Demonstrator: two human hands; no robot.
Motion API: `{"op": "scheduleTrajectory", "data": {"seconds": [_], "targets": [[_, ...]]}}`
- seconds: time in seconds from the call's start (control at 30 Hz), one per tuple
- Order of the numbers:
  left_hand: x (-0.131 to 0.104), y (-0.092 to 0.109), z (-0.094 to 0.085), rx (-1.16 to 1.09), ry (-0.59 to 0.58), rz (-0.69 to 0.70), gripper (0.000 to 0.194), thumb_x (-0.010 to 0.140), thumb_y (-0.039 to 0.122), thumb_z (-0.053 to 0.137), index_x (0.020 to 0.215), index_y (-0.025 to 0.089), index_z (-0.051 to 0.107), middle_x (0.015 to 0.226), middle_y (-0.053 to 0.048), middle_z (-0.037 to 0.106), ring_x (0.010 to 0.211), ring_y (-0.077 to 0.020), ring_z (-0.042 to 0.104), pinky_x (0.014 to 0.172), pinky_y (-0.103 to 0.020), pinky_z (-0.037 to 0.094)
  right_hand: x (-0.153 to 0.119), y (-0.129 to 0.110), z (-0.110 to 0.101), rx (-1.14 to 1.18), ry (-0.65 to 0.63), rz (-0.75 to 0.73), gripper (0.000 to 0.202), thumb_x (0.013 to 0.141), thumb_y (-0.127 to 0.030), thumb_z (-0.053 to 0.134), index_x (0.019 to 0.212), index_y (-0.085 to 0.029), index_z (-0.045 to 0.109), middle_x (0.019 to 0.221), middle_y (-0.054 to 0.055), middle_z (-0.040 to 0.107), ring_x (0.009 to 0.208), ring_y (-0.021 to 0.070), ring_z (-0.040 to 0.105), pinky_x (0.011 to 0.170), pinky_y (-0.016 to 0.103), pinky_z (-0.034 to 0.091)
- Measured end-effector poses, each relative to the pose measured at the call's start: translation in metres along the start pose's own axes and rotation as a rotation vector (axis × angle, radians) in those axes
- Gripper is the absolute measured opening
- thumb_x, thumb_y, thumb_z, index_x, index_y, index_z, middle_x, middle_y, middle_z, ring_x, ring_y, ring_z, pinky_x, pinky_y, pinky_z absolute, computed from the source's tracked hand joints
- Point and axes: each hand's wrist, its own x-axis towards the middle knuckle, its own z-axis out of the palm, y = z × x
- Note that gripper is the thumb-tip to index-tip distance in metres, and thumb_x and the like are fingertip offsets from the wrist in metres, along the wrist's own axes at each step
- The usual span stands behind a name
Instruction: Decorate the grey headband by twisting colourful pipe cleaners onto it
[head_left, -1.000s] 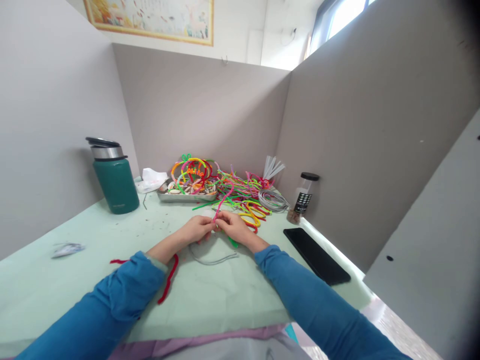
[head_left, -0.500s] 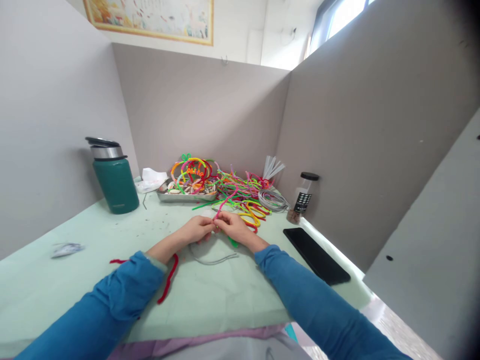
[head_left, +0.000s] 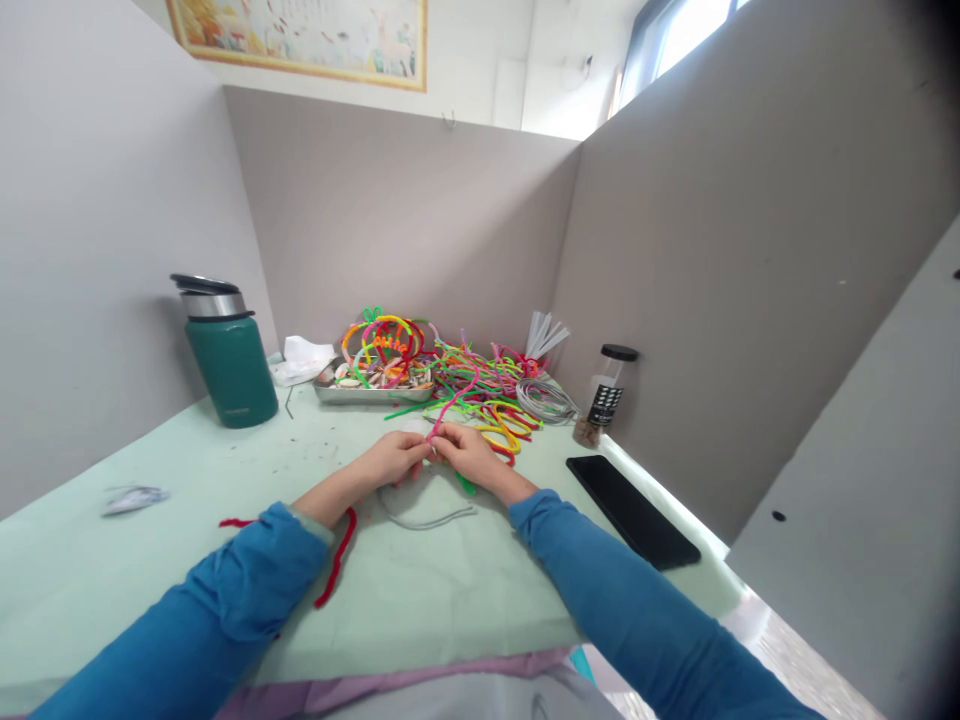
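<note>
Both hands meet over the middle of the table, fingertips pinched together. A pink pipe cleaner [head_left: 455, 402] rises from between them and leans up to the right. My left hand [head_left: 395, 459] is closed at its lower end, and my right hand [head_left: 469, 453] pinches it from the other side. The fingers hide that lower end. A grey wire [head_left: 427, 524] curves on the table just below the hands. Beside my right hand a green pipe cleaner [head_left: 466, 484] shows partly. Near my left sleeve lies a red pipe cleaner [head_left: 339, 562].
Behind the hands stand a metal tray [head_left: 375, 396] of small pieces and looped shapes, a heap of coloured pipe cleaners [head_left: 487, 372] and a coil of grey wire [head_left: 546, 401]. A green bottle [head_left: 231, 368] is left; a clear jar [head_left: 604, 395] and a black phone [head_left: 631, 512] are right.
The upper part of the pink pipe cleaner has shifted slightly to the right. The hands stay in nearly the same place, with a small movement of the fingertips.
</note>
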Motion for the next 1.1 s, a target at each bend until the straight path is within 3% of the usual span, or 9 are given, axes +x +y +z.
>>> {"op": "scheduleTrajectory", "data": {"seconds": [0.4, 1.1], "targets": [[0.0020, -0.0003, -0.0004, -0.023, -0.002, -0.030, 0.044, 0.071, 0.055, 0.044, 0.080, 0.015, 0.059, 0.048, 0.004, 0.050, 0.034, -0.0066, 0.038, 0.038, -0.020, 0.029, -0.0009, -0.0030, -0.0001, -0.019, -0.011, 0.003, 0.017, 0.083, -0.028, 0.046, 0.073, -0.016, 0.054, 0.066, -0.001, 0.055, 0.058, 0.0103, 0.044, 0.054, 0.022, 0.032], [-0.0004, 0.0026, -0.0019, -0.102, 0.000, -0.019, 0.030, 0.071, 0.042, 0.045, 0.076, 0.015, 0.057, 0.047, 0.005, 0.051, 0.032, -0.0061, 0.037, 0.036, -0.020, 0.030, -0.0005, 0.0003, -0.0017, -0.033, -0.011, -0.026, 0.016, 0.081, -0.020, 0.043, 0.071, -0.016, 0.054, 0.063, -0.002, 0.051, 0.057, 0.0094, 0.043, 0.053, 0.020, 0.031]]}}
